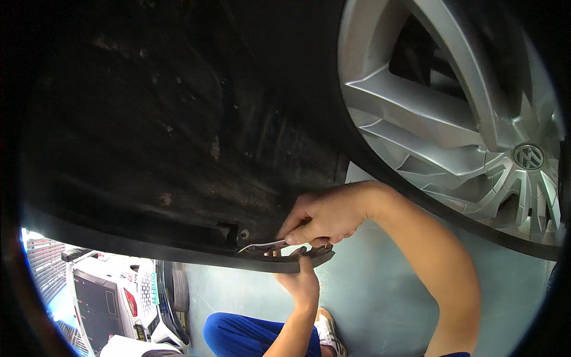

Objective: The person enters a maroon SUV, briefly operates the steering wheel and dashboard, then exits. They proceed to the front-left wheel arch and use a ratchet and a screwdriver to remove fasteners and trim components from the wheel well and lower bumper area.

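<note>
My right hand (330, 215) is closed around a slim silver metal tool with a bent tip (257, 246). The tip reaches the lower edge of the black wheel arch liner (178, 178), beside a small slot and a round fastener hole (244, 234). From below, my left hand (300, 279) grips the free end of the curved black arch trim (262, 262). At that end the trim stands slightly apart from the liner, leaving a gap where the fingers show. What the right palm covers is hidden.
A silver alloy wheel (440, 113) with a black tyre (416, 205) fills the upper right, close to my right forearm. Below lies a grey-green floor (380, 297). At lower left stand a white car (107, 297) and a loose tyre (180, 290). A blue-clad knee (238, 333) is underneath.
</note>
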Available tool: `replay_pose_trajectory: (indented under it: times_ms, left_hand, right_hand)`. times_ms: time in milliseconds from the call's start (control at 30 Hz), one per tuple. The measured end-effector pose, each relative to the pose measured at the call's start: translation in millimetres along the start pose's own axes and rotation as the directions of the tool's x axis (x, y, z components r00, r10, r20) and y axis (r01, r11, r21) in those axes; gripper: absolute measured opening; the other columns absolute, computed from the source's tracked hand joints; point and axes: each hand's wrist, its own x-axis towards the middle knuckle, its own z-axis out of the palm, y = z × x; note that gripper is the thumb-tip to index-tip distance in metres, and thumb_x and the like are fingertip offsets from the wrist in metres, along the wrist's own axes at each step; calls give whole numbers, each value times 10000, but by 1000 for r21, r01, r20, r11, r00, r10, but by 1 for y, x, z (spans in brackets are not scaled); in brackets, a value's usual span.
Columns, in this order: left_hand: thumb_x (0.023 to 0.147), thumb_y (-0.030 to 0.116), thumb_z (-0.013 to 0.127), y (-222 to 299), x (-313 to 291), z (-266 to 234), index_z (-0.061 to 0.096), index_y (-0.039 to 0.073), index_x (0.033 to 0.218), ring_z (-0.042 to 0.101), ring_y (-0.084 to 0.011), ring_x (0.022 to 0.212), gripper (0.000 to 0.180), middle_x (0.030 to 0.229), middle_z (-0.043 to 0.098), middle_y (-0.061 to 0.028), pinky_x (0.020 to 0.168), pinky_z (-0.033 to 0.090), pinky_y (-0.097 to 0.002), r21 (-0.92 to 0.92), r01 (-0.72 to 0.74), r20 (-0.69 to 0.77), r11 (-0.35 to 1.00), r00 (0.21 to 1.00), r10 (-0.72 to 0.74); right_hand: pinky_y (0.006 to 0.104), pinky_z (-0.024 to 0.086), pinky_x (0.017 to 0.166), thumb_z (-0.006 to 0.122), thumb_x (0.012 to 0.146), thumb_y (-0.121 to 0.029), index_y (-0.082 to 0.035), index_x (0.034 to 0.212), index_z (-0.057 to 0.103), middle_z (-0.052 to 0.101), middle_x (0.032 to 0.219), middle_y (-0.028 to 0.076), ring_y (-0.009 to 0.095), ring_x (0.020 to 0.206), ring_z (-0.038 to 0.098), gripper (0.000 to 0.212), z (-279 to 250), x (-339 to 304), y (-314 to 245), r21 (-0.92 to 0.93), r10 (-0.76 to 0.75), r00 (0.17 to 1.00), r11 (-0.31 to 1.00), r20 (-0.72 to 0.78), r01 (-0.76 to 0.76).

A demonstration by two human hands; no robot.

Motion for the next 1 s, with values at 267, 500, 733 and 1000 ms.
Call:
replay_pose_trajectory:
  times_ms: [267, 500, 733, 1000]
  left_hand:
    - [924, 113, 666, -17, 0, -12, 546, -60, 1168, 593, -177, 979, 322, 1116, 589, -107, 881, 503, -317, -7, 10, 41, 1000, 999, -10]
    - [917, 173, 702, 0, 14, -20, 639, -57, 1025, 616, -120, 847, 262, 929, 661, -44, 773, 499, -256, 62, -52, -1, 997, 999, 52]
    - [835, 43, 791, 27, 18, -15, 681, -61, 1045, 664, -161, 908, 258, 992, 717, -87, 845, 527, -305, 50, 90, -109, 995, 991, -84]
    - [906, 101, 762, 40, 26, -13, 679, -38, 961, 585, -85, 741, 171, 895, 682, -32, 622, 451, -228, 206, 113, -180, 972, 981, -76]
  right_hand:
    - [409, 564, 798, 407, 1112, -314, -6, 1445, 485, 717, 924, 192, 310, 879, 727, 461, 143, 4, -2, 48, -122, 853, 984, -508, 169]
    - [392, 534, 934, 580, 1037, -386, -5, 1352, 623, 733, 1130, 195, 288, 1052, 709, 497, 47, 24, 20, -72, -315, 939, 949, -138, 308]
    - [435, 610, 701, 648, 996, -326, -24, 1381, 544, 720, 965, 271, 363, 835, 757, 500, 98, 1, 18, -397, -265, 842, 915, -471, 66]
    - [375, 562, 437, 576, 999, -221, 72, 1418, 459, 669, 672, 187, 295, 536, 709, 525, 121, -3, 10, -464, -294, 799, 886, -524, 22]
